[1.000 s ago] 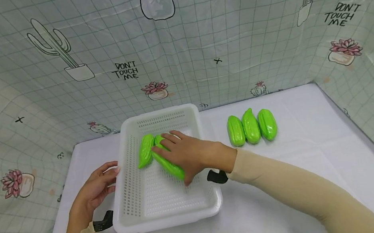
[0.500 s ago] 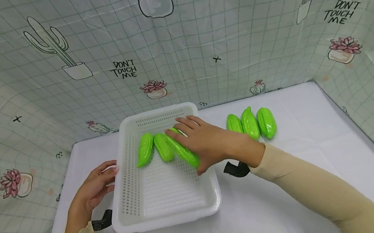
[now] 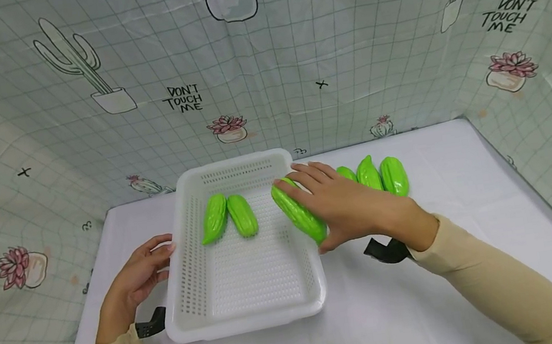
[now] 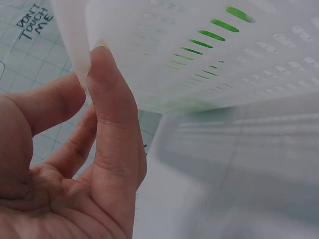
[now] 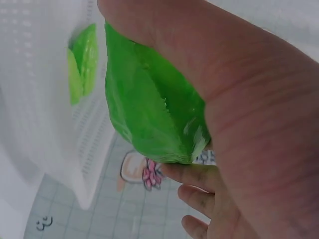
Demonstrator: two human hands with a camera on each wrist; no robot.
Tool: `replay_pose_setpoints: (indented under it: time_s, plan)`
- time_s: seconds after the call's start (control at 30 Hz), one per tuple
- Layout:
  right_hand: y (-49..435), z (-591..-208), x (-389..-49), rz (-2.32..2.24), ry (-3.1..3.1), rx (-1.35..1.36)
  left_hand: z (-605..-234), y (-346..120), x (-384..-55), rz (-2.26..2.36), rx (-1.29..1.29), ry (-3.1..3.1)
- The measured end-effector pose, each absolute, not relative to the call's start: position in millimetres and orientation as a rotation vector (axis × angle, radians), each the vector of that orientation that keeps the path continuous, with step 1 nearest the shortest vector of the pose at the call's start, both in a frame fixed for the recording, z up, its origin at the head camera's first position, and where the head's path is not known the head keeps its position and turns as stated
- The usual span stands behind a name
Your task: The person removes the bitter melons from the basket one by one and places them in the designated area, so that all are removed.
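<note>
My right hand grips a bright green, ridged bitter melon over the right rim of a white perforated basket. In the right wrist view the held bitter melon sits between thumb and fingers. My left hand pinches the basket's left rim; the left wrist view shows the fingers at that rim. Two more bitter melons, one beside the other, lie in the basket's far left part.
Three similar bitter melons stand in a row right of the basket on the white table: the left one partly hidden by my right hand, then a middle one and a right one. A printed curtain hangs behind.
My right hand has lifted the bitter melon from the basket's middle and carried it right to the right rim. My left hand stays at the left rim.
</note>
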State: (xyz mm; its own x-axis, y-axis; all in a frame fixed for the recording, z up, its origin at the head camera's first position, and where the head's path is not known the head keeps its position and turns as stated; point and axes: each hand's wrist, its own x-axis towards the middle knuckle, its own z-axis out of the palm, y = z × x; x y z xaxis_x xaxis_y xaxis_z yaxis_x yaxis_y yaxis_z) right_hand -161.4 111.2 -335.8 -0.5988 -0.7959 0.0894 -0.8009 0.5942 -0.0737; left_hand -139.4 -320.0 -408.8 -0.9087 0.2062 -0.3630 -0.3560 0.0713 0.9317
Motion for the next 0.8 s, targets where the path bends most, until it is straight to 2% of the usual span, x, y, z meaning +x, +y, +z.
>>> replay_pose_setpoints:
  time_s: [0.8]
  plan:
    - [182.9, -382.5, -144.9, 0.365, -2.865, 1.166, -410.0, -321.7, -140.2, 1.916, -0.142, 1.931]
